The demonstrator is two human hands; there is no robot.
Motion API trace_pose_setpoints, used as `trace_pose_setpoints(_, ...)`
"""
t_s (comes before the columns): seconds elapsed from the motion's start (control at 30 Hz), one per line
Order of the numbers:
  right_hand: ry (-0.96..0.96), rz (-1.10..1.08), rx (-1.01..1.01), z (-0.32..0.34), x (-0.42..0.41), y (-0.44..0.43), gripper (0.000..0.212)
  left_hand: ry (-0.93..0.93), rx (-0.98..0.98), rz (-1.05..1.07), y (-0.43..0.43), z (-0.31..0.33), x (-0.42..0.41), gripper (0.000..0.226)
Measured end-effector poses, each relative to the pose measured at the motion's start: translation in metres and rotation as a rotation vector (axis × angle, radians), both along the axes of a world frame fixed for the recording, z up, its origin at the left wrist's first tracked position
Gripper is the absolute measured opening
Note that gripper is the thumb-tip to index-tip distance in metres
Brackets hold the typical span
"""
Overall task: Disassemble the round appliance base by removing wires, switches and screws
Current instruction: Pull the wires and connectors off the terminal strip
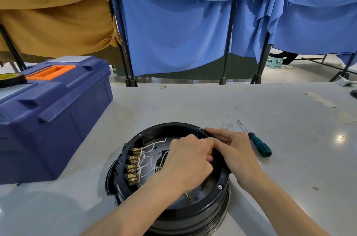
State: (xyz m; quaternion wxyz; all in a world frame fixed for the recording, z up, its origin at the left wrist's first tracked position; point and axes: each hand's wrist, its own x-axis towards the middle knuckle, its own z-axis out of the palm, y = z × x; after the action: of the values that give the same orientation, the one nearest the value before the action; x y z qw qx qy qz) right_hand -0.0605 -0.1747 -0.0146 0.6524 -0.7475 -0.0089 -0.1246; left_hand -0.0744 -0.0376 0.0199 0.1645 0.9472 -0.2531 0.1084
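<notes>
Head view. Round black appliance base (193,214) on grey table (193,100), centre, near the front edge, open side up. Along left inner wall: black switch block (121,166) with row of brass terminals (134,166), white wires (148,150) fanning toward the middle. Rim screws (219,186) in place.

Left hand (187,160) down inside base by right wall, fingers curled; held thing hidden, cannot tell. Right hand (237,150) laid on right rim, fingers straight, pressing. Both hands covering right half of interior.

Green-handled screwdriver (259,145) on table just right of that hand. Blue toolbox (58,119) well left. Blue cloth (173,32) and tan cloth (48,13) hung behind.
</notes>
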Motion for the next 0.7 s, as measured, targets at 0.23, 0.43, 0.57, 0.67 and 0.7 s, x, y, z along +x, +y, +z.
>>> trace_pose_setpoints(0.23, 0.009, 0.025, 0.051, 0.000, 0.001, -0.001, 0.029, 0.026, -0.006, 0.015, 0.001, 0.001, 0.001, 0.024)
trace_pose_setpoints(0.43, 0.031, 0.025, 0.076, -0.001, 0.001, -0.001, 0.027, 0.020, -0.016, 0.128, 0.020, 0.003, 0.009, 0.016)
trace_pose_setpoints(0.57, 0.035, 0.033, 0.072, -0.001, 0.000, -0.001, 0.027, 0.017, -0.095, 0.123, 0.015, -0.001, 0.011, 0.019)
trace_pose_setpoints(0.67, 0.035, 0.041, 0.072, 0.000, 0.000, -0.001, 0.027, 0.019, -0.155, 0.097, 0.012, -0.003, 0.011, 0.012)
trace_pose_setpoints(0.7, 0.039, 0.046, 0.073, 0.000, 0.000, -0.002, 0.027, 0.029, -0.180, 0.096, 0.013, -0.003, 0.012, 0.010)
